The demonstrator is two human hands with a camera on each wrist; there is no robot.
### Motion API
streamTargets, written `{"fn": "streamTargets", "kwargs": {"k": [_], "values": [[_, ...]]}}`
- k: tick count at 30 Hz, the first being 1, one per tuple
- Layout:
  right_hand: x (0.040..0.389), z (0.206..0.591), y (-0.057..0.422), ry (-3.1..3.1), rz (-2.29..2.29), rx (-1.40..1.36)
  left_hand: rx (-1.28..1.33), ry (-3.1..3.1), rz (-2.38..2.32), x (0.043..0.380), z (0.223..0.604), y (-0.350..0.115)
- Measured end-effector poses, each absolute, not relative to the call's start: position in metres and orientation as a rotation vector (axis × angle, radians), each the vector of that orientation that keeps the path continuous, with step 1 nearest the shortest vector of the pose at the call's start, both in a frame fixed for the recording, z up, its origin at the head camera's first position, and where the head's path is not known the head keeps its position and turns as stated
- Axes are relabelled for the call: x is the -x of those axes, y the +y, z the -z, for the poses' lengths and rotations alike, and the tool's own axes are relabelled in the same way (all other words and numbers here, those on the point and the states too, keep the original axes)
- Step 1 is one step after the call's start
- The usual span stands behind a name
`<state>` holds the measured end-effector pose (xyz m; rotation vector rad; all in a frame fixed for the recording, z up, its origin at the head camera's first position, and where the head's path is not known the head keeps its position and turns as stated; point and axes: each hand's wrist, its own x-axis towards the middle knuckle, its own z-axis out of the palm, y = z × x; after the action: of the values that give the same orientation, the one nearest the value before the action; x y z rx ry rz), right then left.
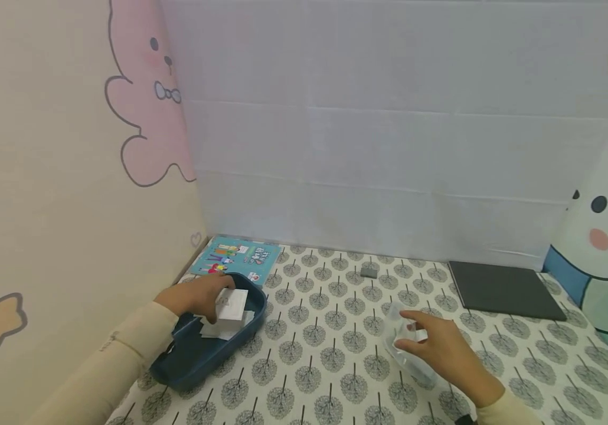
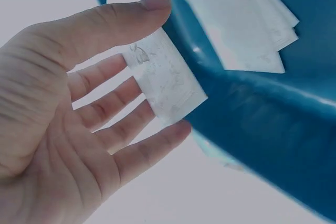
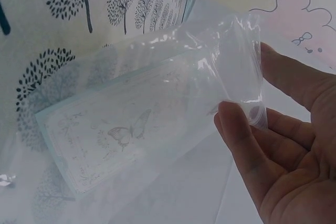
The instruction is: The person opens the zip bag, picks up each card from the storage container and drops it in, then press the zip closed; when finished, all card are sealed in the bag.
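My left hand (image 1: 203, 295) grips a small white printed block of paper (image 1: 231, 305), thumb on one side and fingers on the other, over a dark blue basin (image 1: 255, 330). Several loose white papers (image 2: 236, 24) lie in the basin beneath it. At the right, my right hand (image 1: 439, 342) pinches the edge of a clear plastic bag (image 1: 415, 369). Inside that bag, the right wrist view shows a pale card with a butterfly print (image 3: 128, 129). Whether the block in the left hand is a card stack or a box, I cannot tell.
A light blue illustrated booklet (image 1: 237, 257) lies behind the basin, near the left wall. A small grey object (image 1: 369, 273) sits toward the back of the tree-patterned cloth (image 1: 314, 360). At the right back lies a flat black board (image 1: 506, 289).
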<state>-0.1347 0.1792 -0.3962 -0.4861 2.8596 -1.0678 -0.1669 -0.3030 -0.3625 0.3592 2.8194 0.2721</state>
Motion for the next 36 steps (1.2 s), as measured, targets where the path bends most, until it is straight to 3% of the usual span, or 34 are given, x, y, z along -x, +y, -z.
{"fn": "streamTargets", "kwargs": {"k": [10,27,36], "values": [[0.135,0.396,0.178,2.85,1.063,0.49,-0.457,2.878,-0.215,0.164,0.345,-0.291],[0.134,0.399,0.176,2.846,1.066,0.459,-0.577,2.95,0.171,0.168,0.335,-0.207],[0.135,0.397,0.175,2.87,1.042,0.464,-0.644,2.965,0.136,0.172,0.334,-0.168]]}}
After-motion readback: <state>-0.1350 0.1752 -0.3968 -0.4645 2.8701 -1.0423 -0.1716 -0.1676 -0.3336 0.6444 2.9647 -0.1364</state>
